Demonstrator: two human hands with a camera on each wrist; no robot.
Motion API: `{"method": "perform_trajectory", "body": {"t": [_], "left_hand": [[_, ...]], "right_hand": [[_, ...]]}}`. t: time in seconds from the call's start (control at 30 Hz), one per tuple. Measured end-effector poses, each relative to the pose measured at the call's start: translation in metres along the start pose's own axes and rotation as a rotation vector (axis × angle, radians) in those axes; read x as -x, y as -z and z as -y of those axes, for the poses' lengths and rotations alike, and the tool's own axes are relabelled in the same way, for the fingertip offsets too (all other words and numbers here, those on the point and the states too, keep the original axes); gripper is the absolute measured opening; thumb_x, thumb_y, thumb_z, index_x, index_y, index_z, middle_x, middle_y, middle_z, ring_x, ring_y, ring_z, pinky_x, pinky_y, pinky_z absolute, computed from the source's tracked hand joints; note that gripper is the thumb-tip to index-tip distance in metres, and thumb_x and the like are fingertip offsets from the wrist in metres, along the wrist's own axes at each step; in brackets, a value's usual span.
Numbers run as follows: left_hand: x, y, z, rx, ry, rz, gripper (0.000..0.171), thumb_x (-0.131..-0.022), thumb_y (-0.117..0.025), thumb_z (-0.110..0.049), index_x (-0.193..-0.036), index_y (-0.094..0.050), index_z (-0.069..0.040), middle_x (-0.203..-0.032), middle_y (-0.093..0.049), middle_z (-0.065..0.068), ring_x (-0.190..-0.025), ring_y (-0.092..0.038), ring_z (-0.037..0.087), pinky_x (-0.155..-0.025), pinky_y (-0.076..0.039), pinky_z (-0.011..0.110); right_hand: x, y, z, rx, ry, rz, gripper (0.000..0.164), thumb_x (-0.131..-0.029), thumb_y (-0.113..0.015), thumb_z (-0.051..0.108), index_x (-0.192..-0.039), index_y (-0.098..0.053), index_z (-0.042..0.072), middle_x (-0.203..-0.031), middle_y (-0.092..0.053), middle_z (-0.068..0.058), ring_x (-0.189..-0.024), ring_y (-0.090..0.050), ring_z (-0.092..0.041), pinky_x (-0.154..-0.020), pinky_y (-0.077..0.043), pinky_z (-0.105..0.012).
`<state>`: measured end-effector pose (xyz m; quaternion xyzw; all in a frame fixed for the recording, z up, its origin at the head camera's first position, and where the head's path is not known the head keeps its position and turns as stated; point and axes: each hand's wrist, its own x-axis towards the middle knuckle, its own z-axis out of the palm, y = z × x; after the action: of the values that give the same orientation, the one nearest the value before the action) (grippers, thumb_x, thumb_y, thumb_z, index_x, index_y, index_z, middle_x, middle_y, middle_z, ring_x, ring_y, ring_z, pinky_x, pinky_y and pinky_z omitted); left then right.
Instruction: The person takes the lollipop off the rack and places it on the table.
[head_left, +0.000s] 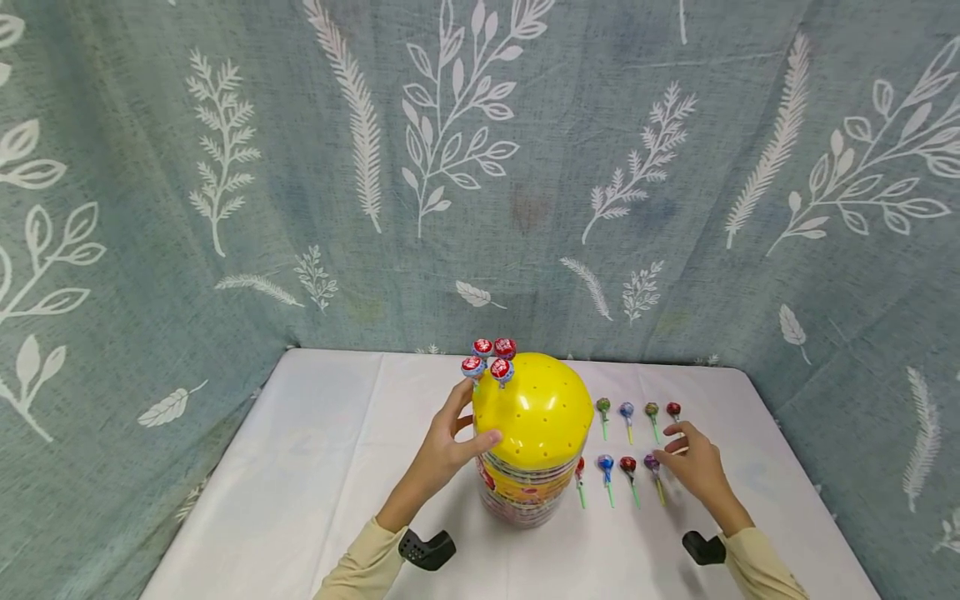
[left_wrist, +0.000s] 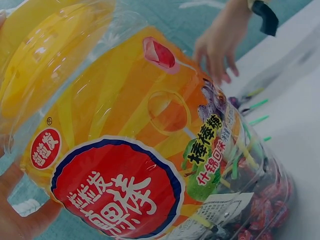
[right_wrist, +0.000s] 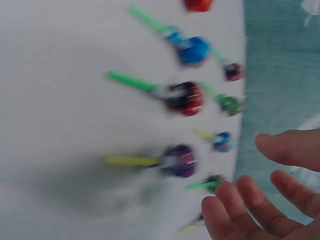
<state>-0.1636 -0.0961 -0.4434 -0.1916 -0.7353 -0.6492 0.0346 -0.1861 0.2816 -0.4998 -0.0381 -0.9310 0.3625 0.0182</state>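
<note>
A clear plastic candy jar [left_wrist: 120, 165] with a yellow domed lid [head_left: 536, 408] stands on the white table. Several lollipops in red-and-blue wrappers [head_left: 502, 371] stick up from small holes at the lid's back left. My left hand [head_left: 442, 450] grips the jar's top from the left, its thumb on the lid. Over the right end of the loose lollipops hovers my right hand [head_left: 693, 467], fingers apart and nothing between them. Its fingertips are near a purple lollipop [right_wrist: 182, 160] with a yellow stick. Beside that lie a dark red lollipop [right_wrist: 185, 98] and a blue lollipop [right_wrist: 194, 51].
Two rows of loose lollipops lie right of the jar; a green lollipop [head_left: 603, 405] and a red lollipop [head_left: 673, 409] end the back row. A leaf-patterned grey-green cloth [head_left: 525, 167] hangs behind and beside the white table [head_left: 330, 467]. More wrapped candy [left_wrist: 267, 205] fills the jar's bottom.
</note>
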Motion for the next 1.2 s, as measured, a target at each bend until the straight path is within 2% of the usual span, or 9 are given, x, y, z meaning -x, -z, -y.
{"method": "perform_trajectory", "body": {"t": [0.27, 0.47, 0.67, 0.87, 1.1, 1.2], "left_hand": [[0.001, 0.000, 0.002, -0.005, -0.013, -0.004, 0.071, -0.084, -0.068, -0.032, -0.145, -0.032, -0.027, -0.149, -0.032, -0.006, -0.135, -0.031, 0.022, -0.098, -0.038, 0.049], [0.002, 0.000, 0.003, 0.004, -0.015, -0.001, 0.072, -0.084, -0.068, -0.032, -0.146, -0.031, -0.027, -0.150, -0.031, -0.006, -0.136, -0.031, 0.022, -0.099, -0.038, 0.049], [0.002, 0.001, 0.002, -0.009, -0.003, -0.001, 0.073, -0.085, -0.068, -0.031, -0.147, -0.030, -0.026, -0.151, -0.030, -0.004, -0.136, -0.029, 0.024, -0.100, -0.037, 0.049], [0.003, 0.000, 0.001, -0.020, 0.004, -0.002, 0.074, -0.085, -0.068, -0.032, -0.147, -0.029, -0.024, -0.151, -0.029, -0.002, -0.136, -0.029, 0.026, -0.100, -0.037, 0.050], [0.003, 0.000, 0.001, -0.017, 0.007, -0.010, 0.073, -0.084, -0.068, -0.033, -0.147, -0.030, -0.025, -0.151, -0.030, -0.003, -0.136, -0.030, 0.024, -0.100, -0.037, 0.049], [0.003, 0.001, 0.002, -0.014, 0.002, -0.006, 0.073, -0.085, -0.067, -0.032, -0.147, -0.030, -0.024, -0.151, -0.030, -0.002, -0.136, -0.029, 0.024, -0.100, -0.037, 0.049]], "right_hand": [[0.000, 0.021, 0.034, -0.057, 0.149, -0.063, 0.034, -0.083, -0.072, 0.011, -0.111, -0.055, 0.002, -0.094, -0.063, -0.016, -0.084, -0.060, -0.030, -0.066, -0.050, -0.036], [0.004, 0.028, 0.059, -0.079, 0.252, -0.105, 0.031, -0.084, -0.072, 0.013, -0.111, -0.057, 0.007, -0.095, -0.064, -0.010, -0.084, -0.060, -0.024, -0.066, -0.049, -0.029], [0.011, 0.035, 0.094, -0.115, 0.346, -0.131, 0.030, -0.084, -0.072, 0.017, -0.110, -0.058, 0.010, -0.094, -0.064, -0.004, -0.083, -0.060, -0.018, -0.067, -0.048, -0.023], [0.022, 0.043, 0.129, -0.208, 0.444, -0.132, 0.030, -0.084, -0.072, 0.011, -0.111, -0.059, 0.008, -0.097, -0.063, -0.004, -0.086, -0.060, -0.013, -0.069, -0.050, -0.018], [0.044, 0.055, 0.181, -0.340, 0.548, -0.101, 0.030, -0.080, -0.069, -0.007, -0.107, -0.058, -0.002, -0.096, -0.062, -0.013, -0.086, -0.061, -0.026, -0.069, -0.051, -0.019], [0.045, 0.053, 0.190, -0.394, 0.569, -0.067, 0.031, -0.080, -0.069, -0.007, -0.108, -0.058, 0.000, -0.098, -0.062, -0.013, -0.089, -0.061, -0.025, -0.071, -0.051, -0.020]]}}
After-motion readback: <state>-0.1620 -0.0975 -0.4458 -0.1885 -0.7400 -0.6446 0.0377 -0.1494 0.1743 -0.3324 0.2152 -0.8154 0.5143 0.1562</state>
